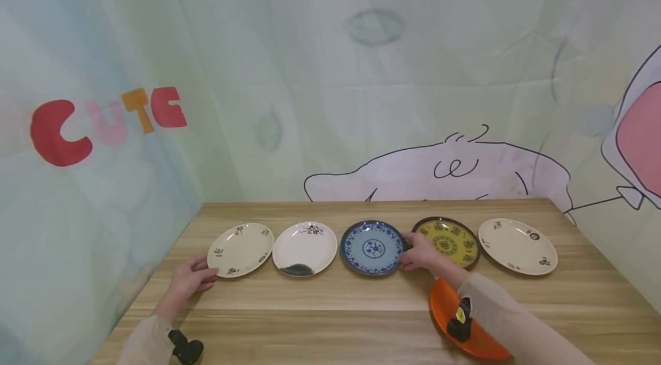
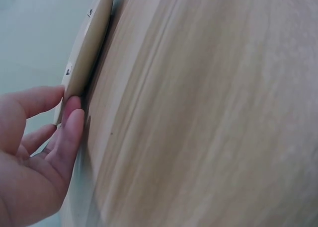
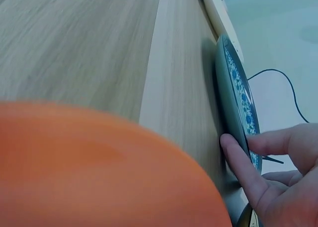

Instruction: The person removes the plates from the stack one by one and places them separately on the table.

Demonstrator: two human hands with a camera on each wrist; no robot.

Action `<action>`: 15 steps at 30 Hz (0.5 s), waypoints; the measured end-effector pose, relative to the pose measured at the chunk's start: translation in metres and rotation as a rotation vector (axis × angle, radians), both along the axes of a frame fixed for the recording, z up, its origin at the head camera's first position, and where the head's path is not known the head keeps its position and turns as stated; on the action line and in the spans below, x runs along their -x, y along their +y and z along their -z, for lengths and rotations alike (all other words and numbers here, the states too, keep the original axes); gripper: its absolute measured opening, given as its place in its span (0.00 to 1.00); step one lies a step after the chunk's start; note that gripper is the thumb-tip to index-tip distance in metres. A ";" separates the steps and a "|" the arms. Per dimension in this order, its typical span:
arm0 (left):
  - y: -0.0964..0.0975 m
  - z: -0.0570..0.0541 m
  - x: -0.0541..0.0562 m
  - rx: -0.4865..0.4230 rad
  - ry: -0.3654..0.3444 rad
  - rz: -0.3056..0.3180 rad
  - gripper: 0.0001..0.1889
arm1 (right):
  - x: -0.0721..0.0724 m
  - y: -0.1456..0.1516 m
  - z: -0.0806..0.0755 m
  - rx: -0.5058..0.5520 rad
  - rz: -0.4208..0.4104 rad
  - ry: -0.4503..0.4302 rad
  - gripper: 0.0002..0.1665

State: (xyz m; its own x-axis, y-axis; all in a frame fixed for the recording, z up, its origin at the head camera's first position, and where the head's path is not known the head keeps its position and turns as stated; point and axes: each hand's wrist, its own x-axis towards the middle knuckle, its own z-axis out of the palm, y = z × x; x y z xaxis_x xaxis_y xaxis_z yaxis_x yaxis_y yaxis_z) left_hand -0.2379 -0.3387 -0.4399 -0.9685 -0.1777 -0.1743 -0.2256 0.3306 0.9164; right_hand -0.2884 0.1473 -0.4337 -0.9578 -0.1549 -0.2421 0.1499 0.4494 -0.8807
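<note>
My left hand (image 1: 190, 282) is at the left edge of a cream oval plate (image 1: 240, 250) with small printed motifs. Its fingers lie on both sides of the rim, pinching it, as the left wrist view shows. Toward the middle, my right hand (image 1: 422, 253) pinches the right rim of a round blue plate (image 1: 373, 248) with a floral border. Between these two lies a white plate (image 1: 304, 249) with a dark patch and a sprig. A yellow-green plate (image 1: 448, 241) with a dark rim is partly hidden behind my right hand.
Another cream oval plate (image 1: 518, 246) ends the row on the right. An orange plate (image 1: 444, 307) lies nearer, below my right forearm, which covers part of it. The wooden table (image 1: 310, 330) meets a printed curtain (image 1: 248, 124) at the back and left.
</note>
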 end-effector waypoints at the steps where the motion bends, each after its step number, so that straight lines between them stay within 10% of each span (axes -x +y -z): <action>1: 0.000 0.000 0.000 0.002 -0.005 -0.004 0.34 | 0.000 0.000 0.001 0.002 0.006 0.001 0.40; 15: 0.001 -0.002 0.000 0.018 -0.008 0.007 0.37 | -0.004 -0.004 -0.004 0.088 0.110 -0.030 0.37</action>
State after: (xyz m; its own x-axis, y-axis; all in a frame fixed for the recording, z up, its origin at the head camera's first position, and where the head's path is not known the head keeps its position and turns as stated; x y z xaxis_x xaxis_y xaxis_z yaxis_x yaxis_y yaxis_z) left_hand -0.2383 -0.3379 -0.4375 -0.9684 -0.1741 -0.1785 -0.2302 0.3487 0.9085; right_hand -0.2841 0.1429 -0.4301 -0.9628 -0.0708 -0.2608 0.2209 0.3497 -0.9105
